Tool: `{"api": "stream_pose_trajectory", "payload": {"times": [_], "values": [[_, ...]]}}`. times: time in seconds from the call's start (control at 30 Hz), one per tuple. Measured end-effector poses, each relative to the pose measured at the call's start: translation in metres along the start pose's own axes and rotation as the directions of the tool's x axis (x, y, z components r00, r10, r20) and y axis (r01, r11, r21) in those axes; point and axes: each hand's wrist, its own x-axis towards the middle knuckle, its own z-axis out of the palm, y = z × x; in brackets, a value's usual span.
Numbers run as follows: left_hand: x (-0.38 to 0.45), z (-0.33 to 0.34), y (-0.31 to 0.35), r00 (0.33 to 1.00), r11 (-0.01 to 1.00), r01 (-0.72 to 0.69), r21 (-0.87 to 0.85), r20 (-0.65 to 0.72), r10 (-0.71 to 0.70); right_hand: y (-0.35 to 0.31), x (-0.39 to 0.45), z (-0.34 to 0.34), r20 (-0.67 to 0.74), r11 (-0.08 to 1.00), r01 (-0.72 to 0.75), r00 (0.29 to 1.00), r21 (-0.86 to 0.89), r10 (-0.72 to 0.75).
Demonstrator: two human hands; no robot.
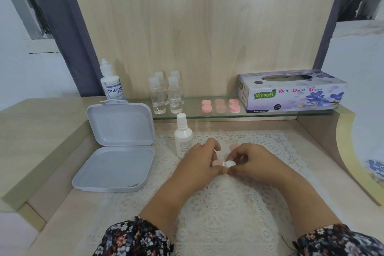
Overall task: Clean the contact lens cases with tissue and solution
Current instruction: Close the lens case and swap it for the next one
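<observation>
A small contact lens case (pixel 217 162) with a pink cap on one side is held between both hands over the lace mat (pixel 218 203). My left hand (pixel 199 160) grips the pink side. My right hand (pixel 249 159) pinches the white cap (pixel 230 164) on the other side. A loose pink cap (pixel 233 147) lies on the mat behind my right hand. A white solution bottle (pixel 182 136) stands just left of my left hand. Three more pink lens cases (pixel 220 105) rest on the glass shelf (pixel 270 114). The tissue box (pixel 291 90) sits at the shelf's right end.
An open grey plastic box (pixel 116 151) lies to the left on the desk. Several clear small bottles (pixel 166 94) and a large solution bottle (pixel 111 81) stand at the back left. A wooden panel (pixel 197 27) rises behind the shelf.
</observation>
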Motion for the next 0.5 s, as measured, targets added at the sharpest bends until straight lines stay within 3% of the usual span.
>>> {"api": "stream_pose_trajectory", "payload": {"times": [0.27, 0.4, 0.5], "values": [[-0.001, -0.002, -0.001, 0.998, 0.999, -0.012, -0.039, 0.057, 0.015, 0.004, 0.003, 0.002, -0.013, 1.0, 0.014, 1.0, 0.004, -0.014], [-0.002, -0.003, -0.001, 0.998, 0.999, -0.006, -0.047, 0.057, 0.008, 0.01, 0.006, 0.0, 0.015, 0.995, 0.011, 1.0, 0.104, -0.013], [-0.002, -0.003, -0.001, 0.998, 0.998, -0.007, -0.058, 0.056, 0.01, 0.017, 0.013, -0.001, -0.141, 0.987, 0.019, 0.99, 0.159, 0.004]]}}
